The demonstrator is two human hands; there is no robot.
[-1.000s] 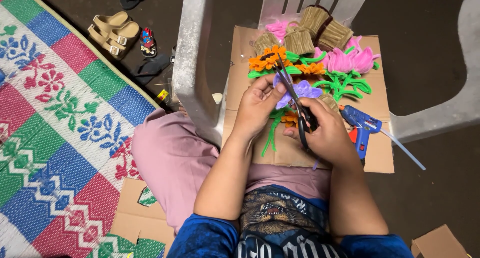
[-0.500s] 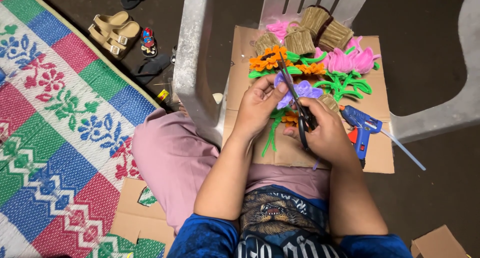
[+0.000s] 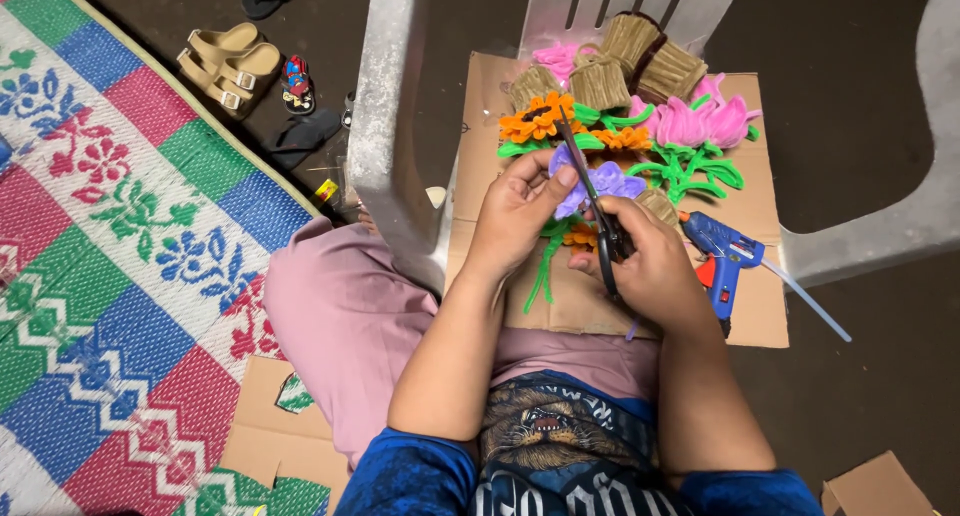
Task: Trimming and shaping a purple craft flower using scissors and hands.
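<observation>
Now left hand [image 3: 515,216] pinches purple fuzzy pipe-cleaner flower [image 3: 600,183] above cardboard-covered surface [image 3: 480,176]; right hand [image 3: 650,266] closed around black-handled scissors [image 3: 600,221], blades at petals. Flower likely light, soft, bendy; hold by green stem [image 3: 545,261].

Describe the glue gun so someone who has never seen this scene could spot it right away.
A sheet of cardboard lies on the seat of a white plastic chair, strewn with fuzzy flowers. The glue gun lies near its right edge, just beside the right hand holding scissors. It is the only hard blue plastic thing there, with a clear stick jutting out.
</observation>
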